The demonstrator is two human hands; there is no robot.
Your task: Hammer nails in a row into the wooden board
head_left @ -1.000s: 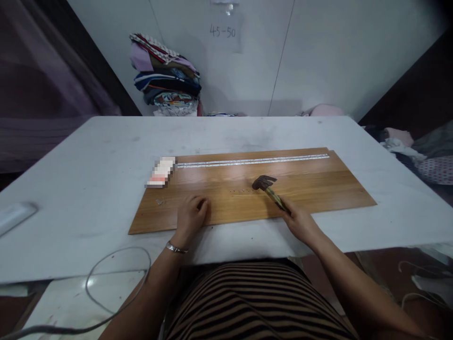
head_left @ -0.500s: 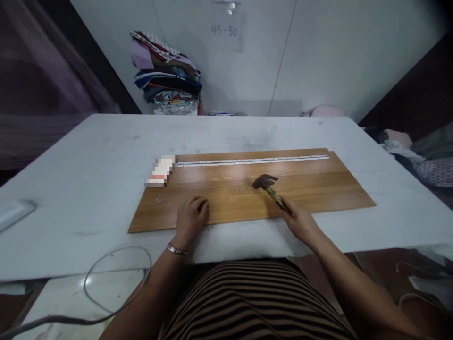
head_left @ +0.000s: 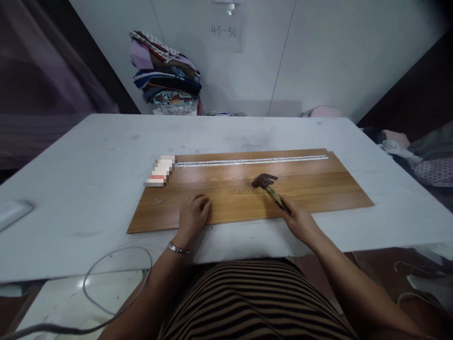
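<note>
A claw hammer [head_left: 265, 182] with a dark metal head and a yellowish handle is gripped in my right hand [head_left: 295, 217]. Its head is low over a wooden board [head_left: 311, 184], beside a row of small nails [head_left: 242, 191] near the board's middle; contact between head and nail cannot be made out. On the board left of that row rests my left hand [head_left: 194, 212], its fingers loosely bent and a gap showing by the thumb. Nothing visible is in it. A few loose nails [head_left: 158, 201] lie farther left on the board.
Two white printed strips [head_left: 247, 161] run along the board's far side. A blurred-out box or phone-shaped item [head_left: 161, 171] overlaps its left corner. The white table [head_left: 88, 189] carries a white object [head_left: 14, 215] at left. A grey cable [head_left: 116, 314] loops in front; folded cloths [head_left: 168, 78] are stacked behind.
My left hand has shifted slightly right and up on the board, its fingers a little looser. The hammer and my right hand stay nearly where they were.
</note>
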